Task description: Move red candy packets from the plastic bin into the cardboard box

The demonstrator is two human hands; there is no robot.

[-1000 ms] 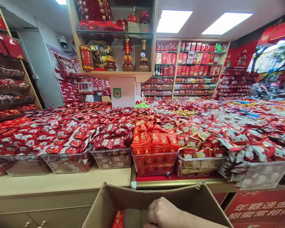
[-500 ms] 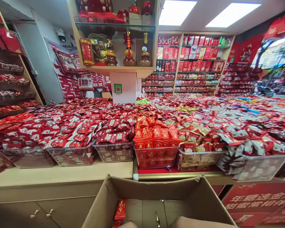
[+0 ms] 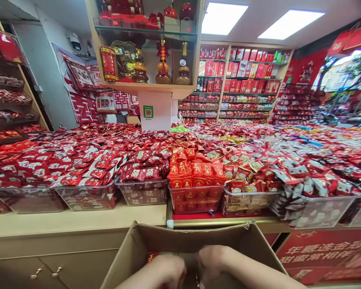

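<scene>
A red packet (image 3: 151, 256) lies beyond the left hand (image 3: 171, 269), left of the right hand (image 3: 209, 263); both curled, hold unclear.

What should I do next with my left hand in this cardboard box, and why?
I'd probably ease your left hand slightly left and take the red packet. It peeks out just behind that hand inside the cardboard box, while your right hand is farther off. Blur hides whether either hand holds anything.
</scene>
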